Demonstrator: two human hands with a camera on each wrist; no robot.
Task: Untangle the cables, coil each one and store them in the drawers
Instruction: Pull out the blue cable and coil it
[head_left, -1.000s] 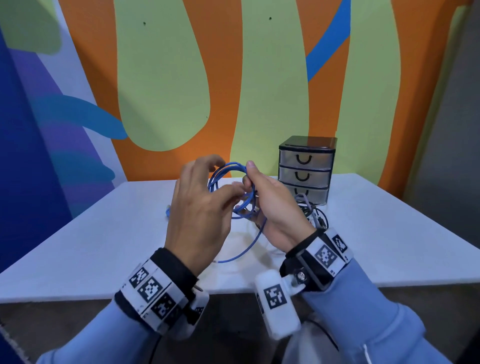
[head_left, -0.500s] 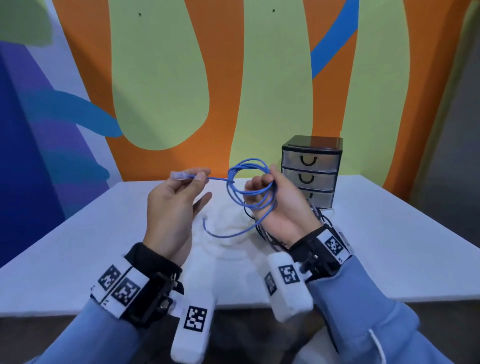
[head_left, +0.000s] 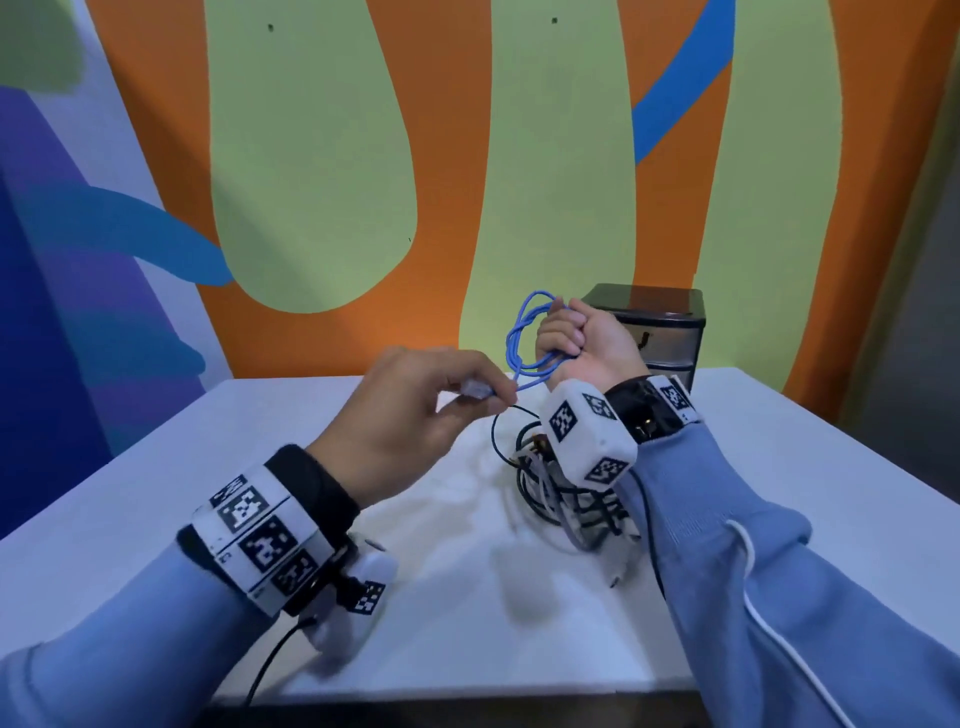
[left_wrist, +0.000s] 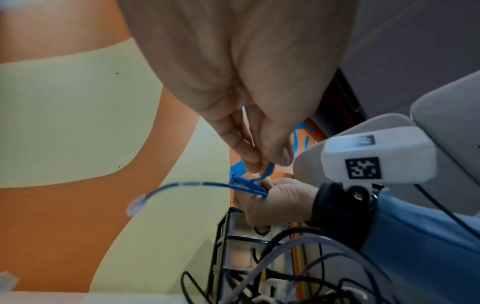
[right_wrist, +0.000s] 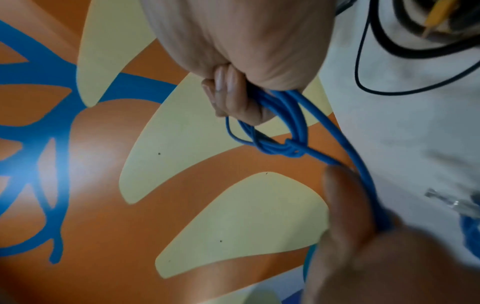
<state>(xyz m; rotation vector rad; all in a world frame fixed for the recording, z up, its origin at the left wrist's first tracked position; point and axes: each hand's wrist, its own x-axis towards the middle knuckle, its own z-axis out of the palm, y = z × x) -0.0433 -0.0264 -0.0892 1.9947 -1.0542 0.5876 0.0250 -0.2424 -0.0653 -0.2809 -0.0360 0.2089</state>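
Observation:
A blue cable (head_left: 522, 332) is wound into a small coil that my right hand (head_left: 576, 338) grips in its fist, held up above the table in front of the drawers. My left hand (head_left: 441, 400) pinches the coil's loose end just behind its clear plug (head_left: 475, 388). In the right wrist view the blue coil (right_wrist: 280, 131) shows a wrap knotted round its loops below the curled fingers (right_wrist: 231, 96). In the left wrist view the blue cable (left_wrist: 244, 185) runs from my fingertips (left_wrist: 259, 156) to the right hand, its other plug (left_wrist: 136, 205) sticking out free.
A tangle of black, white and grey cables (head_left: 566, 493) lies on the white table (head_left: 156, 509) under my right wrist. The small drawer unit (head_left: 660, 332), drawers closed, stands at the back by the painted wall. Table edges are near on the left and front.
My left hand has swung the plug end from the left of the coil to below it, close to the right wrist. The right hand has lifted the coil and turned palm-up.

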